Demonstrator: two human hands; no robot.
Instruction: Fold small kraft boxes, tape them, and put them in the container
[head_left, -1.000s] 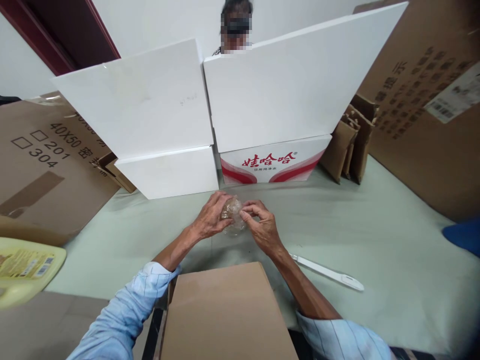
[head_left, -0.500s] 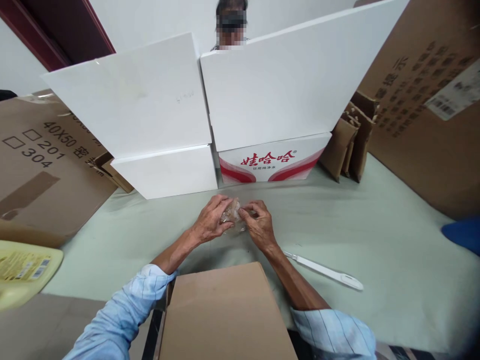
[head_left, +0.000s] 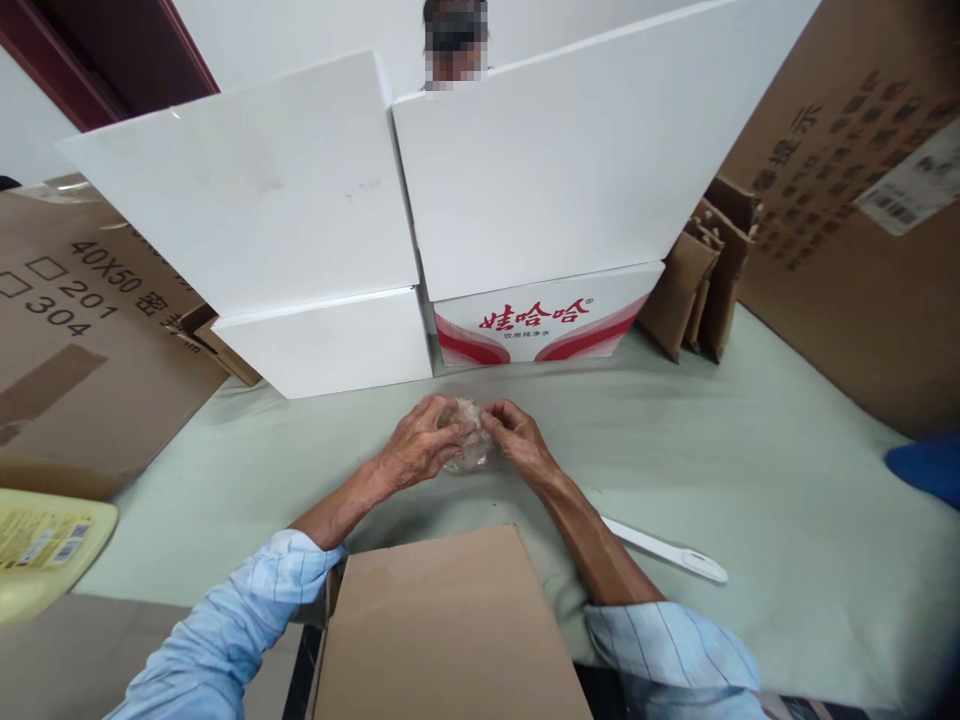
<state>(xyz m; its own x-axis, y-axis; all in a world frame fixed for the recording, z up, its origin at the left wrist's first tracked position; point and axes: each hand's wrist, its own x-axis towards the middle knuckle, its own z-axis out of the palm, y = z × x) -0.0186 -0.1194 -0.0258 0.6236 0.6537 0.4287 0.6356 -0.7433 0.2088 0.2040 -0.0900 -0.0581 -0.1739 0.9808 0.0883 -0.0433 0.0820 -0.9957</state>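
A roll of clear tape (head_left: pixel 471 448), or a crumpled clear plastic wad much like one, is between my hands just above the green tabletop; its exact kind is hard to make out. My left hand (head_left: pixel 424 446) wraps round its left side, thumb and fingers closed on it. On the other side, my right hand (head_left: pixel 523 440) pinches at its upper right edge with thumb and forefinger. Close below my hands stands a brown cardboard box (head_left: pixel 442 610). A white-handled knife (head_left: pixel 671 552) lies to the right, its near end partly hidden behind my right forearm.
White boards and boxes (head_left: pixel 322 340) form a wall at the back, beside a red-and-white carton (head_left: pixel 551 325). Big brown cartons stand left (head_left: pixel 82 350) and right (head_left: pixel 847 250). A yellow bottle (head_left: pixel 52 545) is at the left edge, a blue object (head_left: pixel 926 468) at the right. A person (head_left: pixel 454 45) is behind.
My left hand has turned slightly over the clear plastic thing, and more of its lower part shows. My right forearm has shifted, covering more of the knife's tip. The view has tilted a little.
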